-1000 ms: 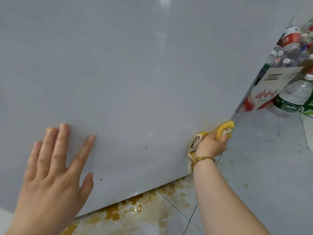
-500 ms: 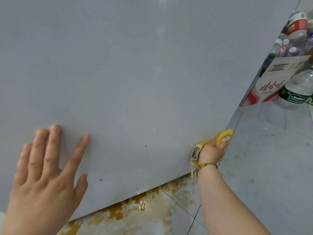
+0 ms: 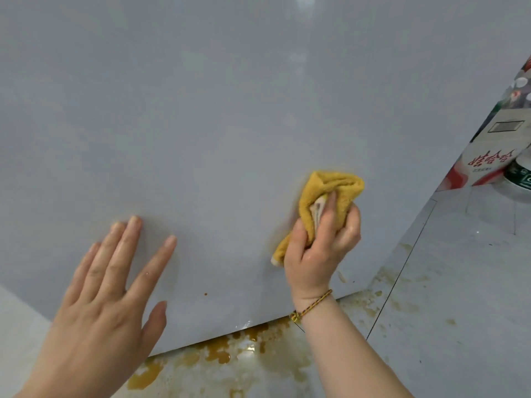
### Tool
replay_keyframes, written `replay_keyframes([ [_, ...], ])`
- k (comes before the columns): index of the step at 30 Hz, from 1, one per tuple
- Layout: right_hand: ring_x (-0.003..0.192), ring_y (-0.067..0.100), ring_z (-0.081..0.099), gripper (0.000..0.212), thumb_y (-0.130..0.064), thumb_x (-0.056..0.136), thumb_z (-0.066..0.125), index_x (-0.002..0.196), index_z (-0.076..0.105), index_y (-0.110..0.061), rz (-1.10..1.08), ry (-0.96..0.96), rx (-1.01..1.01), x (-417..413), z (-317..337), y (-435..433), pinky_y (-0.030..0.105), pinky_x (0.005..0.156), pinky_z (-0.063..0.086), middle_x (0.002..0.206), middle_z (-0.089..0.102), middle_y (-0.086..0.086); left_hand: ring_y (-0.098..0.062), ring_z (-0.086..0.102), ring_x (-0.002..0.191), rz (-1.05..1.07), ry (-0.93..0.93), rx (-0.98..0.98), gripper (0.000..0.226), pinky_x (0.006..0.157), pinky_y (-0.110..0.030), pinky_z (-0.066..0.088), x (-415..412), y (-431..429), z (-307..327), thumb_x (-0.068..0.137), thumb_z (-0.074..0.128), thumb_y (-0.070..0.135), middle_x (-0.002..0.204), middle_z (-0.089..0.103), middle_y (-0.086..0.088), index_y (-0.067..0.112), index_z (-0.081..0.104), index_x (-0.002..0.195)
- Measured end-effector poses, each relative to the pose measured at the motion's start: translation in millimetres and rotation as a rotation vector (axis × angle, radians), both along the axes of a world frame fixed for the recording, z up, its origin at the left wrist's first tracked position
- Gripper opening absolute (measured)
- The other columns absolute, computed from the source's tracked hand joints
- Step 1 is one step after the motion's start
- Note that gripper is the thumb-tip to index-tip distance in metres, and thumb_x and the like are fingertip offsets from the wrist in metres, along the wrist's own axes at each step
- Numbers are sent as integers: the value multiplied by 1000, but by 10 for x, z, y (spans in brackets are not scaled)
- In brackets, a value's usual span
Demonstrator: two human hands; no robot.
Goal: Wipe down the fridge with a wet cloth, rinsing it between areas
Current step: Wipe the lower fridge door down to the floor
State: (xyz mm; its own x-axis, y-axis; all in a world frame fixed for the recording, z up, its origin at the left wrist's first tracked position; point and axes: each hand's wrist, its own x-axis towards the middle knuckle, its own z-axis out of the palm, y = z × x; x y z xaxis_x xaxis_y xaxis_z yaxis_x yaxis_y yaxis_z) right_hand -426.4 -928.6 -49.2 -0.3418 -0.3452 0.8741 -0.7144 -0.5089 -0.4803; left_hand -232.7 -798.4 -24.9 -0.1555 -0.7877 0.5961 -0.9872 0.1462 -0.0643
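The pale grey fridge panel [image 3: 230, 116] fills most of the view. My right hand [image 3: 319, 248] grips a bunched yellow cloth [image 3: 333, 191] and presses it against the panel's lower right part. My left hand [image 3: 106, 297] lies flat on the panel at the lower left, fingers spread, holding nothing. A small brown speck [image 3: 206, 294] sits on the panel between my hands, and a faint smear [image 3: 341, 277] shows below the cloth hand. A braided bracelet [image 3: 311, 305] circles my right wrist.
Brown liquid [image 3: 218, 351] is spilled on the white floor tiles under the panel's bottom edge, with splashes spreading right. At the far right stand a white and red carton [image 3: 488, 165] and a water bottle [image 3: 520, 179] with a green label.
My right hand has carried the cloth from the panel's lower right corner up and leftward onto its face. The view has shifted; my left hand stays flat on the panel.
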Motion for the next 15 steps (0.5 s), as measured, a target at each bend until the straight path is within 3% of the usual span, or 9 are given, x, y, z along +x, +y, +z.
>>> replay_keyframes([
  [3, 96, 27, 41, 34, -21, 95, 25, 129, 30, -18, 100, 388, 6, 79, -586, 199, 29, 88, 36, 117, 36, 13, -13, -4, 143, 8, 45, 66, 55, 117, -30, -1, 170, 113, -35, 92, 11, 47, 155, -5, 2, 32, 8, 145],
  [5, 91, 23, 42, 36, -14, 95, 22, 126, 37, -21, 116, 628, 65, 45, -923, 337, 31, 78, 40, 113, 38, 11, -12, -3, 143, 8, 93, 105, 56, 117, -30, 0, 251, 165, -78, 91, 10, 51, 155, -5, 4, 34, 8, 145],
  [8, 90, 20, 40, 41, -3, 86, 30, 115, 47, -27, 104, 854, 46, -79, -1076, 432, 31, 78, 38, 116, 40, 5, -13, 1, 143, 31, 260, 107, 61, 117, -31, 6, 366, 281, -146, 88, 11, 60, 155, -3, 10, 36, 9, 144],
  [11, 91, 24, 41, 32, -8, 95, 28, 116, 48, -22, 108, 647, -103, -47, -535, 345, 28, 85, 36, 113, 40, 11, -26, 11, 142, 179, 557, 65, 74, 114, -49, 16, 605, 392, -189, 81, 32, 66, 155, 2, 3, 38, 5, 144],
  [13, 94, 27, 40, 30, -12, 96, 27, 119, 47, -19, 87, 475, -236, 70, 45, 226, 27, 91, 30, 113, 38, 13, -20, 9, 143, 286, 751, 26, 93, 113, -53, 17, 748, 429, -209, 76, 64, 37, 156, 4, 3, 37, 2, 145],
  [15, 97, 26, 40, 32, -14, 95, 27, 119, 48, -17, 60, 419, -314, 248, 470, 127, 28, 93, 28, 117, 37, 15, -7, 13, 138, 367, 937, 13, 104, 113, -49, 19, 799, 451, -163, 72, 72, 5, 155, 4, 7, 32, 2, 145],
])
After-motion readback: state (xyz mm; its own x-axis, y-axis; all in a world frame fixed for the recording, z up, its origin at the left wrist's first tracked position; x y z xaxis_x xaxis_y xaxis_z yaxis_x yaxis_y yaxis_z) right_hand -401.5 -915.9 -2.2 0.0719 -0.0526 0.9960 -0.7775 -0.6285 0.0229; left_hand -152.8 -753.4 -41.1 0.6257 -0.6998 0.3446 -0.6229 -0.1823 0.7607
